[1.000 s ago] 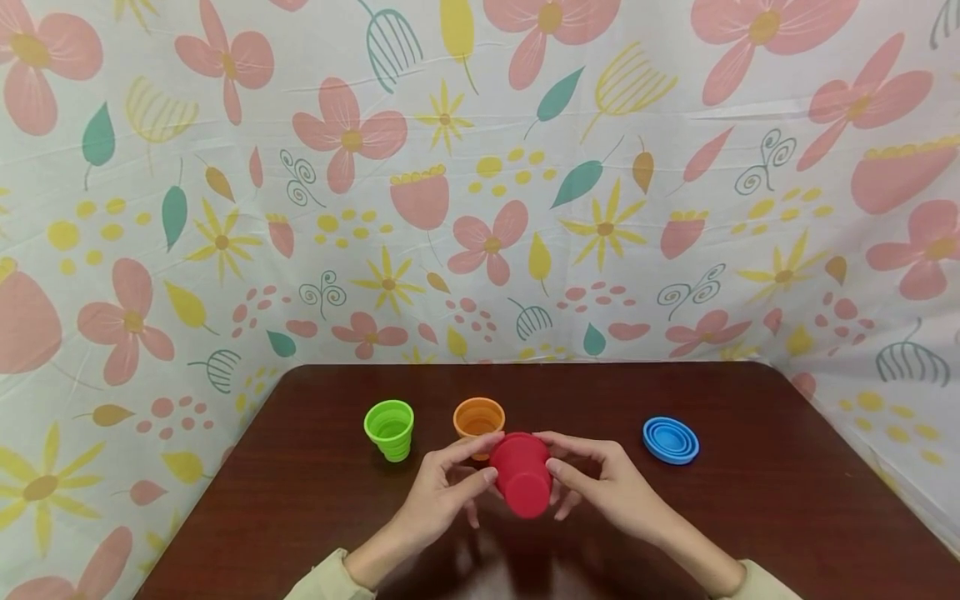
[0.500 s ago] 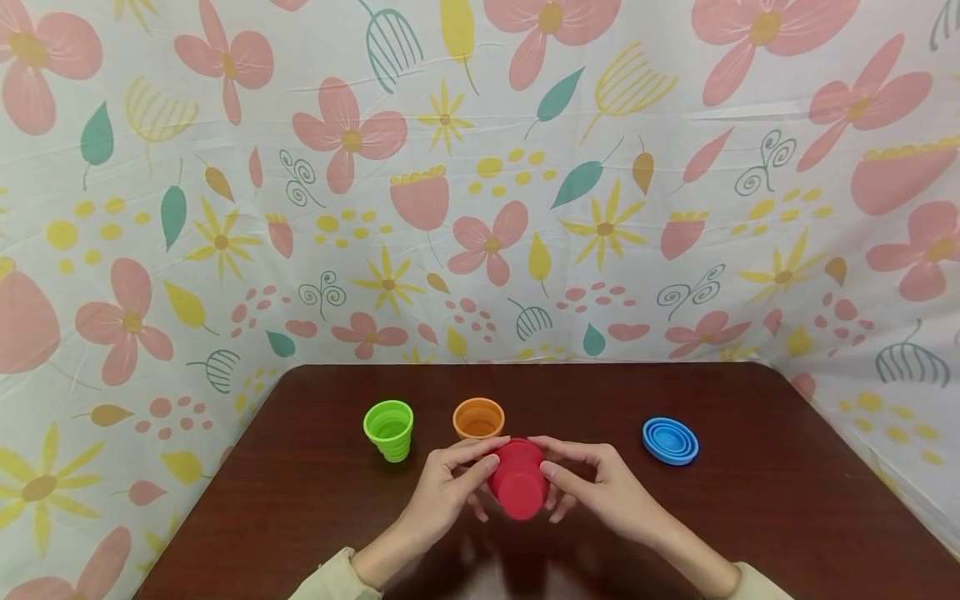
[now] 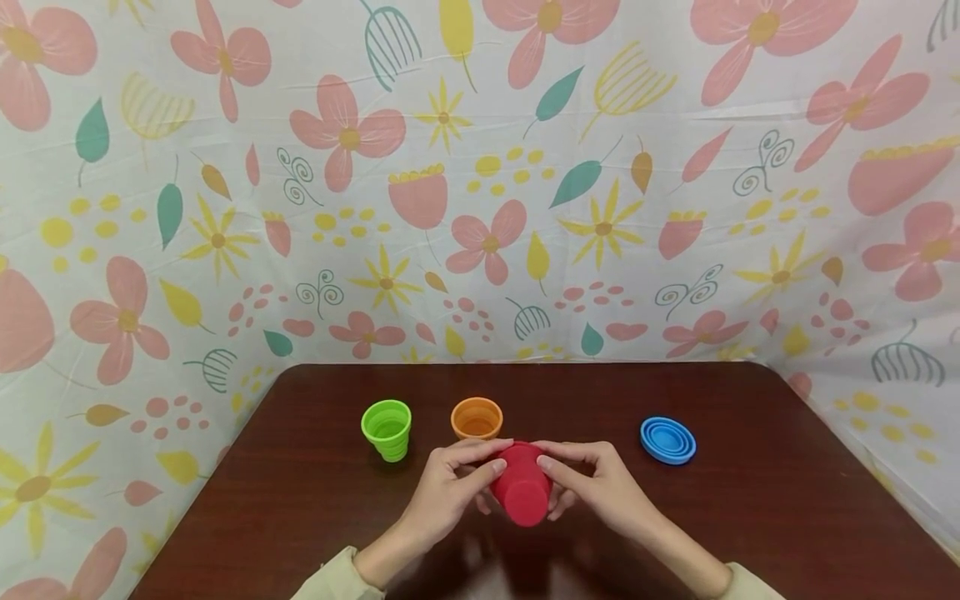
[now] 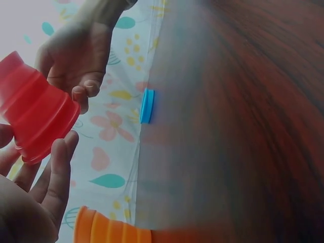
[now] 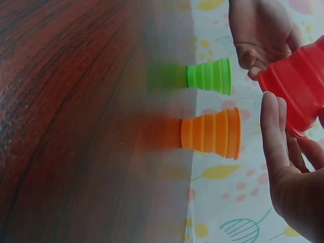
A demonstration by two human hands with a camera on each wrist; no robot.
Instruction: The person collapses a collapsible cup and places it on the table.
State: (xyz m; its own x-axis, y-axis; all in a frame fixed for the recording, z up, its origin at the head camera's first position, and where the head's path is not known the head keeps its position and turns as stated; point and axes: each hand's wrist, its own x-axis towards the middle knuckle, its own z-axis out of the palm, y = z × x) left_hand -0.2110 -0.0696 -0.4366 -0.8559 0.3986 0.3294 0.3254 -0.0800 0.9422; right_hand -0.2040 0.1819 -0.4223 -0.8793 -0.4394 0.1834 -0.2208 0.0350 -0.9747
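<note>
Shifted slightly nearer, the red cup (image 3: 527, 493) is pinched from opposite sides by my left grip (image 3: 447, 497) and right grip (image 3: 606, 493), which likely steadies it above the surface (image 3: 750, 521).

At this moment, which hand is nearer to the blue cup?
The right hand, left of the blue cup and closer to the camera; the left hand is farther left, across the red cup.

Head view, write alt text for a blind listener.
A left hand and a right hand hold a red, tapered, ribbed cup, base toward the camera, above a dark wooden table. Beyond stand a green ribbed cup and an orange ribbed cup; a flat, ringed blue dish lies farther right.
</note>
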